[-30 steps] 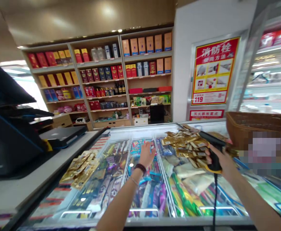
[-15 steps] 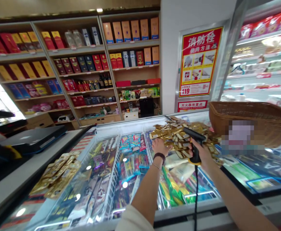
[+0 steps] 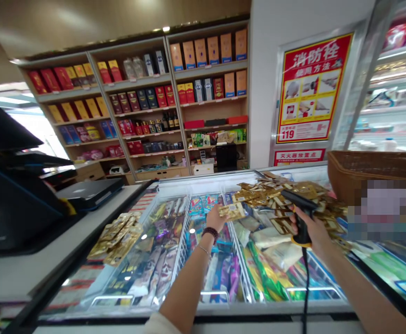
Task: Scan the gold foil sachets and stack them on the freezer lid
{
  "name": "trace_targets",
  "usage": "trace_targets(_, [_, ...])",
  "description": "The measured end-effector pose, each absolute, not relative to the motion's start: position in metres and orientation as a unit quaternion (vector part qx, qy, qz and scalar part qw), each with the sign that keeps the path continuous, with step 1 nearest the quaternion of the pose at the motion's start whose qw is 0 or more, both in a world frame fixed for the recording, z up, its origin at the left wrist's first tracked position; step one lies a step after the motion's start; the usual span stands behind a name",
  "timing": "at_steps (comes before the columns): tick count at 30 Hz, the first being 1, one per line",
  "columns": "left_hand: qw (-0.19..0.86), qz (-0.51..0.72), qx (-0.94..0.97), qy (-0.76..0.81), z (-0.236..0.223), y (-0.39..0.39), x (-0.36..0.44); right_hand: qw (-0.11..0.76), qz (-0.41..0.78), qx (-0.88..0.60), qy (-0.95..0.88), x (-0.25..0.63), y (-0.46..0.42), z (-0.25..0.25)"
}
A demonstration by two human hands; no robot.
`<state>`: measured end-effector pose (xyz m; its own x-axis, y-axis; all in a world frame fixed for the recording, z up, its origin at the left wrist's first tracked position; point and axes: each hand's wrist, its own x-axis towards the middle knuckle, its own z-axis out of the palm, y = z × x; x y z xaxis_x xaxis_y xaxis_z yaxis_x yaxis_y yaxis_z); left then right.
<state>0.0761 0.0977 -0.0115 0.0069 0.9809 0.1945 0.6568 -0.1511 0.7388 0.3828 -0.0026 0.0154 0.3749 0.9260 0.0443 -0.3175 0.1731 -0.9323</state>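
Note:
My left hand (image 3: 215, 219) pinches a small gold sachet (image 3: 232, 211) above the glass lid of a chest freezer (image 3: 203, 306). My right hand (image 3: 309, 229) grips a black handheld barcode scanner (image 3: 302, 218) with a yellow band, its black cable hanging straight down. Just behind the scanner, a loose heap of gold sachets (image 3: 279, 204) lies on the freezer lid. A smaller heap of similar sachets (image 3: 116, 239) sits on the lid's left end. Frozen-food packets show through the glass.
A wicker basket (image 3: 363, 174) stands at the right, partly hidden by a blurred patch. A counter (image 3: 49, 241) with a dark checkout terminal (image 3: 8, 195) runs along the left. Wooden shelves (image 3: 136, 106) of boxed goods stand behind the freezer, and a chilled display case (image 3: 390, 102) stands at the right.
My left hand has lifted a gold sachet from the heap and moved left. My right hand and scanner have shifted slightly right, and the view has swung, bringing the basket further right.

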Motion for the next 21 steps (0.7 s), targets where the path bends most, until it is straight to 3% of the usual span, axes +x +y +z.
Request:
trace_targets(7, [0.296,0.523,0.547,0.583,-0.026,0.084,0.013,0.626,0.450,-0.494,-0.403,0.323,0.017,0.013])
trace_targets(12, [0.362,0.595,0.467,0.546,-0.036,0.076,-0.032,0.528,0.486,-0.482,-0.503,0.260,0.032,0.018])
trace_targets(16, [0.422,0.651,0.421,0.470,-0.045,0.073,-0.054,0.488,0.488,-0.458,-0.560,0.224,0.034,0.018])
trace_targets(21, [0.424,0.684,0.372,0.462,-0.053,0.082,-0.057,0.453,0.489,-0.430,-0.609,0.213,0.026,0.003])
